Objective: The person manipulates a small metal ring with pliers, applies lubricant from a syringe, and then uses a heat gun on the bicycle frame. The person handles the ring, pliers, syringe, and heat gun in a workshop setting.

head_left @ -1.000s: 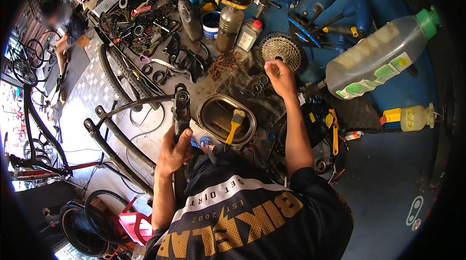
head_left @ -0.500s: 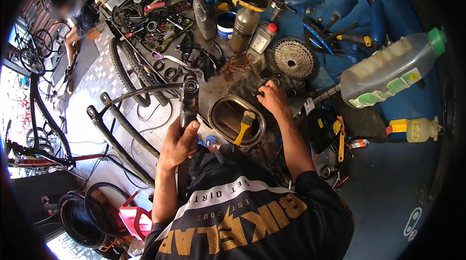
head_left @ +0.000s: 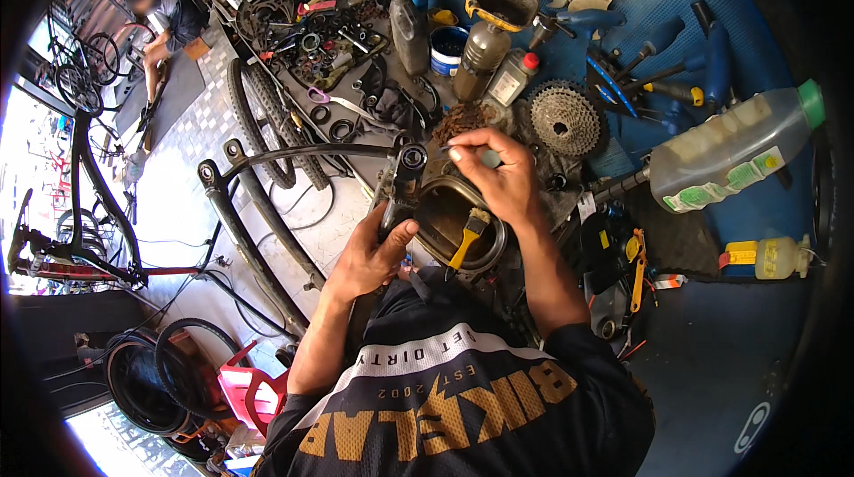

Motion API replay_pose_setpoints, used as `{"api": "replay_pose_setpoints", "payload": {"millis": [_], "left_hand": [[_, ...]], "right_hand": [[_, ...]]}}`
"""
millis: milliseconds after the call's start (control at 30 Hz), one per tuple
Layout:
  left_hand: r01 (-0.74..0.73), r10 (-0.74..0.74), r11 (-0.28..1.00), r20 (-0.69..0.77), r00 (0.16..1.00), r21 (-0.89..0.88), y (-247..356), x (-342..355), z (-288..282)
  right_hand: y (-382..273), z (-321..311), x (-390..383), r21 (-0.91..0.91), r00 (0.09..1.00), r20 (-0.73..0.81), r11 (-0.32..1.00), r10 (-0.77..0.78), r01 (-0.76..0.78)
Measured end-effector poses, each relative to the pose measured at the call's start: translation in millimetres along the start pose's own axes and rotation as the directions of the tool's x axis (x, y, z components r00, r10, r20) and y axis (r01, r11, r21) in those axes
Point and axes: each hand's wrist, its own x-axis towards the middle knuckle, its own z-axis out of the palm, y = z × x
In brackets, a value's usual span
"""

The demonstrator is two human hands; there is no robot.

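My left hand (head_left: pixel 366 256) is wrapped round the near end of a black bicycle swingarm (head_left: pixel 311 153), just below its round pivot bearing (head_left: pixel 412 157). Two long legs of the swingarm stretch off to the left and down. Beside the bearing, on its right, my right hand (head_left: pixel 500 179) is closed in a pinch; a small dark thing shows at the fingertips, too small to name. Under my right hand lies an oval metal tray (head_left: pixel 495 265), partly hidden. A yellow-handled paintbrush (head_left: pixel 468 240) rests in it, bristles up against the rim.
Behind the tray stand a cassette (head_left: pixel 567 117), a murky bottle (head_left: pixel 481 60) with a cut-off top and a red-capped bottle (head_left: pixel 513 78). Loose bike parts (head_left: pixel 311 32) crowd the bench's far left. A large green-capped bottle (head_left: pixel 734 152) juts in from the right. A person (head_left: pixel 173 23) sits at far left.
My right hand has come up and left from the dark cloth by the cassette to beside the bearing. The view has shifted, so the bench things sit farther right.
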Motion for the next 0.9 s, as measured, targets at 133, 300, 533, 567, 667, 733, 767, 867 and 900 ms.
{"api": "replay_pose_setpoints", "payload": {"millis": [133, 300, 533, 567, 667, 733, 767, 867, 900], "left_hand": [[-0.01, 0.011, 0.999, -0.019, 1.0, 0.051, 3.0, -1.8, 4.8], [-0.089, 0.097, 0.989, -0.06, 0.993, 0.115, 0.5, -1.4, 7.6], [-0.054, 0.058, 0.995, -0.045, 0.997, 0.088, -4.0, 0.9, 8.6], [-0.065, 0.069, 0.994, -0.043, 0.997, 0.085, -3.4, 0.7, 8.0], [-0.031, 0.037, 0.994, -0.058, 0.998, 0.104, -1.3, 0.0, 6.4], [-0.046, 0.049, 0.997, -0.055, 0.997, 0.059, -2.2, 0.3, 7.0], [-0.044, 0.048, 0.996, -0.054, 0.997, 0.084, -3.2, 1.2, 6.5], [-0.056, 0.063, 0.991, -0.052, 0.997, 0.125, -7.9, 6.9, 3.6], [-0.091, 0.101, 0.985, -0.059, 0.993, 0.145, -9.9, 9.7, 3.9]], "right_hand": [[-21.5, 21.1, 7.9, 0.034, 0.998, 0.036, 0.998, 0.057, -0.058], [-21.4, 27.5, 5.8, -0.062, 0.999, -0.029, 0.997, -0.041, 0.039], [-18.3, 11.0, 0.8, 0.073, 1.0, -0.011, 0.997, 0.011, -0.01], [-13.2, 8.3, 0.8, 0.053, 1.0, -0.021, 0.999, 0.013, -0.012], [14.3, -6.5, -2.1, -0.056, 0.996, -0.072, 0.997, 0.048, -0.052], [47.8, -18.6, 4.6, -0.18, 0.989, -0.106, 0.976, 0.104, -0.122], [66.3, -27.2, 6.9, -0.217, 0.981, -0.099, 0.959, 0.165, -0.184], [122.8, -42.4, 5.8, -0.527, 0.875, -0.103, 0.72, 0.473, -0.451], [138.2, -46.9, 1.9, -0.554, 0.874, -0.078, 0.708, 0.48, -0.438]]}}
